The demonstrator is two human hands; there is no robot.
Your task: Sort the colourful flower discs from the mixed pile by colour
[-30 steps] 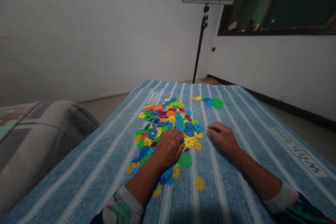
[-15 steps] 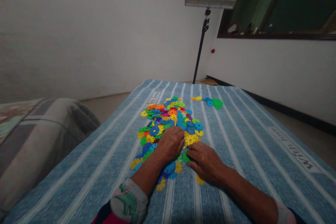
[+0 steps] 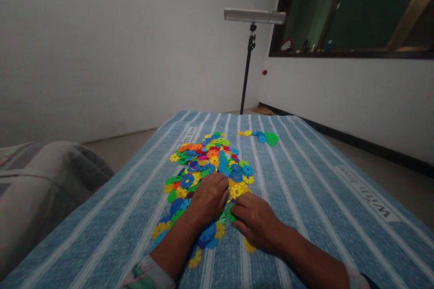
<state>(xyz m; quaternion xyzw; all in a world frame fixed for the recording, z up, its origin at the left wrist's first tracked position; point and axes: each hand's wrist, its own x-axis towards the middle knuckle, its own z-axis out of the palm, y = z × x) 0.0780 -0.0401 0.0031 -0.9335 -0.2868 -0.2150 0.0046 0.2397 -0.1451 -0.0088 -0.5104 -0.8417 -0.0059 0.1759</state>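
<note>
A heap of notched plastic discs (image 3: pixel 187 181) in blue, yellow, green, orange and pink spreads over the striped cloth. My left hand (image 3: pixel 210 195) rests over the heap's near right part, its fingers curled inward and their tips hidden. What it grips, if anything, cannot be made out. Close by on the right, my right hand (image 3: pixel 256 217) has its fingers and thumb closed on the edge of a green notched disc (image 3: pixel 230 213). Just beyond both hands lie yellow discs (image 3: pixel 236 190). One yellow disc (image 3: pixel 250 247) sits beneath the right hand, partly covered.
Farther off, a short row of discs ends in a green cluster (image 3: pixel 271 138). The blue striped cloth (image 3: pixel 305 189) covers the table. A lamp on a black stand (image 3: pixel 247 63) stands behind it. To the left is a grey fabric-covered shape (image 3: pixel 50 198).
The camera view has shifted, so everything appears lower and more to the left. Both hands keep nearly the same place and pose against the discs.
</note>
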